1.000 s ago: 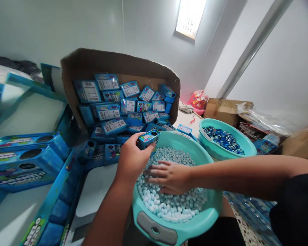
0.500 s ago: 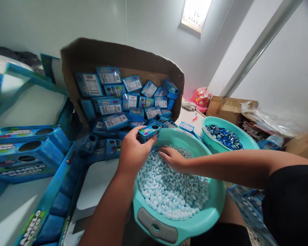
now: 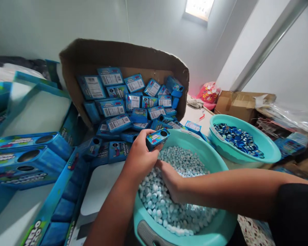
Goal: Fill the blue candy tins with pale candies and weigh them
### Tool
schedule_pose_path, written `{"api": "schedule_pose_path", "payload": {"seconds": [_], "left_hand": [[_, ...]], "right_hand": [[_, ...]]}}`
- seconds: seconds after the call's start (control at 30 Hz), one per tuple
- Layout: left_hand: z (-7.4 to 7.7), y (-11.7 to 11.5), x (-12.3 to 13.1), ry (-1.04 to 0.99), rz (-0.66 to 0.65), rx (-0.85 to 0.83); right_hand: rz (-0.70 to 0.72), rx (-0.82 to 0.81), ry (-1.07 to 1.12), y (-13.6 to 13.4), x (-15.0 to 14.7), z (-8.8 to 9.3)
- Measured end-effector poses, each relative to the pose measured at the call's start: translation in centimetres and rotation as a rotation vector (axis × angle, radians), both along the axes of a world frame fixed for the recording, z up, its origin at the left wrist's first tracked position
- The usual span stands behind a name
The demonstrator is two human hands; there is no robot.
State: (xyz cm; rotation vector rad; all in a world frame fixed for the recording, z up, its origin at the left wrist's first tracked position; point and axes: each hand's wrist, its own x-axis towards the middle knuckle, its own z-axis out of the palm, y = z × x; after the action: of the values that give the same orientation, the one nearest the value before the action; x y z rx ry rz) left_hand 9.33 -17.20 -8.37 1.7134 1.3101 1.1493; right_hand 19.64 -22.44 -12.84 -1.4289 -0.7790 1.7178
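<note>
My left hand (image 3: 142,152) is closed round a small blue candy box (image 3: 157,138), tilted, with a dark oval on the end facing up. It hovers over the near-left part of a turquoise tub (image 3: 215,155). The tub holds a heap of small pale-blue and white candies (image 3: 187,162). My right hand (image 3: 170,179) reaches down into these candies just below the box. Its fingers are hidden behind my left hand and among the candies, so I cannot make out whether they grip anything.
A large cardboard carton (image 3: 123,51) full of blue candy boxes leans open behind the tub. Another turquoise tub (image 3: 270,147) with shiny blue discs stands to the right. Bigger blue display boxes (image 3: 28,167) crowd the left, beside a white panel (image 3: 100,188).
My right hand has moved nearer and down into the candies, its fingers passing out of sight beneath the left hand. The box has shifted slightly right and tilted. The view has turned slightly.
</note>
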Motion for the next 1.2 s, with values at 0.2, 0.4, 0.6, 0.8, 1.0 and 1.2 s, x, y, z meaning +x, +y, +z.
{"api": "schedule_pose_path", "payload": {"seconds": [0.2,0.4,0.6,0.8,1.0,1.2], "left_hand": [[-0.1,0.0,-0.1,0.013,-0.011,-0.079],[0.0,-0.1,-0.1,0.023,0.003,-0.09],[0.1,-0.2,-0.2,0.035,0.005,-0.084],[0.0,-0.3,-0.2,0.003,0.025,-0.063],[-0.1,-0.1,-0.2,-0.134,0.096,-0.019],[0.0,-0.1,-0.4,-0.323,0.196,0.045]], "right_hand": [[0.141,-0.322,0.128,1.7,0.7,0.9],[0.31,-0.291,0.169,2.8,1.1,1.4],[0.417,-0.341,0.109,3.6,1.4,1.1],[0.442,-0.239,0.067,3.9,1.7,1.2],[0.49,-0.215,0.163,4.6,1.8,2.3],[0.533,-0.21,0.218,5.7,2.7,4.5]]}}
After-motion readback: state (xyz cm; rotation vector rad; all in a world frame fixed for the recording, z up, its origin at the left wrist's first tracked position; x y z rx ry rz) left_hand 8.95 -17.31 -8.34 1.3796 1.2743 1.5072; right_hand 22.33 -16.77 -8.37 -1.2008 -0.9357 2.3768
